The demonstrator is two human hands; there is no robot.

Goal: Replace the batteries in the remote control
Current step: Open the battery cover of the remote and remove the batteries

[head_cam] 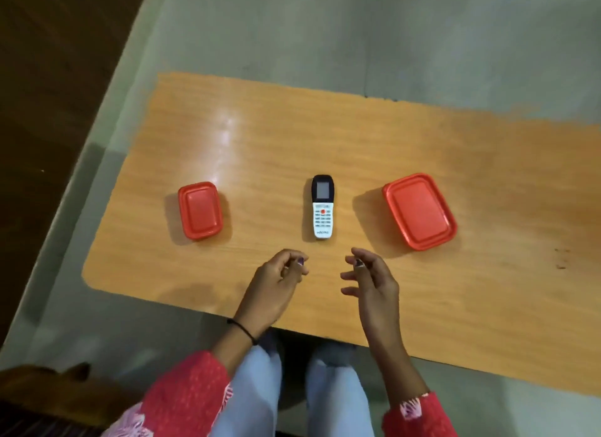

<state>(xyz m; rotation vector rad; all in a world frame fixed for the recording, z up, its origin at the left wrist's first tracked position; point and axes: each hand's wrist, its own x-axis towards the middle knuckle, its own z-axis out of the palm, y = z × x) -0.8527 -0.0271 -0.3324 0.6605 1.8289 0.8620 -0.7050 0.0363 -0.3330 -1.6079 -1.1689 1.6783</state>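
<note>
A white remote control with a black top and a small screen lies face up in the middle of the wooden table. My left hand hovers just below and left of it, fingers loosely curled, holding nothing. My right hand hovers below and right of the remote, fingers apart and empty. Neither hand touches the remote. No batteries are visible.
A small red lidded box sits left of the remote. A larger red lidded box sits to its right. The table's near edge runs just behind my wrists, with my knees below it. Grey floor surrounds the table.
</note>
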